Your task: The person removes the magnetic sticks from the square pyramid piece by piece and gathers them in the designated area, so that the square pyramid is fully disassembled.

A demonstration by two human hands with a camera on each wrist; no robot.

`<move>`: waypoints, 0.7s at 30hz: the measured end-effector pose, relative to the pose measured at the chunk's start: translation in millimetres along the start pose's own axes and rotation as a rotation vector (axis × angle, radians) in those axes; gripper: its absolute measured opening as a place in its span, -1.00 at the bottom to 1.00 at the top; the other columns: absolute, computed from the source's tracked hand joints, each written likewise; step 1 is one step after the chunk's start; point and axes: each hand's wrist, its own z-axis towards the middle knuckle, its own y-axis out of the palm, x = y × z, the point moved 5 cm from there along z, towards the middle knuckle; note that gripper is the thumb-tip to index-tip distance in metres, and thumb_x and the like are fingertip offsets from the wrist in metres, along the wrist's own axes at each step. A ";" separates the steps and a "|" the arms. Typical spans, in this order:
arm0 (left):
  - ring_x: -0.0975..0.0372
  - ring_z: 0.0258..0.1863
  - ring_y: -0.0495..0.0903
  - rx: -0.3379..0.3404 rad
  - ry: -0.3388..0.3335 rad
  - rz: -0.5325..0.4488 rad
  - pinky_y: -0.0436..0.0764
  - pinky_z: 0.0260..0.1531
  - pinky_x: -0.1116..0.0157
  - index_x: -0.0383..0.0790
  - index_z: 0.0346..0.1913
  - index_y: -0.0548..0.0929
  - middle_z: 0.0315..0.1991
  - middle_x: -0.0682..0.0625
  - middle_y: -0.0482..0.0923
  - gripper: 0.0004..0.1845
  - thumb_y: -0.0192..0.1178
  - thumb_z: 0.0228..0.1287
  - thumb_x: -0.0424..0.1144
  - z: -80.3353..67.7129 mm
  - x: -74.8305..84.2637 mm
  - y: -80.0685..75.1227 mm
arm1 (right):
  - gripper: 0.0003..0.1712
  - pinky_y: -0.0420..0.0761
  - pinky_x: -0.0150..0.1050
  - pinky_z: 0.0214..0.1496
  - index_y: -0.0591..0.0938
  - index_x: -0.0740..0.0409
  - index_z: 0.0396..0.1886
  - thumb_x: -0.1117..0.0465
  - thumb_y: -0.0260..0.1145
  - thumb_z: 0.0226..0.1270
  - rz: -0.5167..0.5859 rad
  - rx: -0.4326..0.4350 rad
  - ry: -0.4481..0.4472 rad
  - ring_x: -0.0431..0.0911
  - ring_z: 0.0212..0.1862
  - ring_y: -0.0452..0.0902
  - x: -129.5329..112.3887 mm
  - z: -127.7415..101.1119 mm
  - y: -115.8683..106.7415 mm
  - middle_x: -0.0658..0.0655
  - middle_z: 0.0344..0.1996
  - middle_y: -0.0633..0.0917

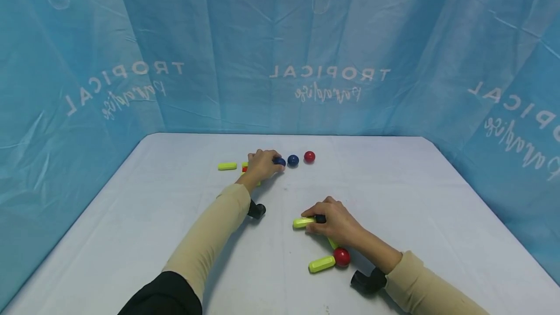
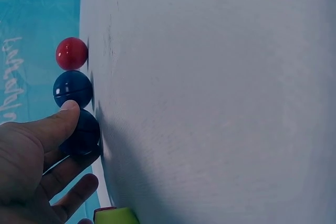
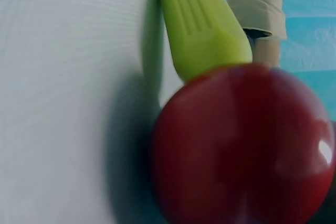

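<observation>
Blue ball [image 2: 87,132] lies pinched between left fingers [image 2: 70,170], lime stick [image 1: 302,223] between right fingers [image 1: 317,208].

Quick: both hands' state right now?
Left hand: holding a dark blue ball between thumb and fingers.
Right hand: holding a yellow-green bar; dark piece at its end, shape unclear.

The hands [image 1: 262,165] [image 1: 338,221] partly hide yellow-green sticks [image 1: 333,243] in the head view.
</observation>
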 end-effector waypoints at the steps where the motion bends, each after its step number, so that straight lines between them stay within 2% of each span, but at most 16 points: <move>1: 0.06 0.08 0.40 0.000 0.001 0.001 0.15 0.21 0.03 -0.07 0.14 0.57 0.09 -0.04 0.58 -0.55 0.24 0.21 0.00 0.1 -0.1 0.2 | -0.65 0.36 -0.30 -0.14 0.70 -0.19 -0.08 0.07 0.45 0.07 0.002 -0.002 0.008 -0.26 -0.16 0.34 0.0 0.0 -0.3 -0.22 -0.18 0.68; 8: 0.05 0.08 0.41 0.001 0.003 0.008 0.16 0.20 0.03 -0.08 0.12 0.58 0.07 -0.05 0.59 -0.56 0.24 0.21 0.00 0.8 -0.5 0.4 | -0.56 0.40 -0.26 -0.11 0.67 -0.16 0.00 0.06 0.47 0.04 -0.014 0.010 0.059 -0.20 -0.09 0.37 2.0 -1.0 -12.8 -0.18 -0.12 0.67; 21: 0.05 0.11 0.39 -0.018 -0.013 -0.011 0.13 0.21 0.04 -0.06 0.17 0.54 0.11 -0.03 0.57 -0.51 0.25 0.20 0.01 1.3 -1.4 0.8 | -0.62 0.38 -0.28 -0.19 0.70 -0.15 -0.05 0.05 0.44 0.07 0.005 -0.019 0.112 -0.16 -0.12 0.38 20.9 -8.7 -20.4 -0.12 -0.18 0.65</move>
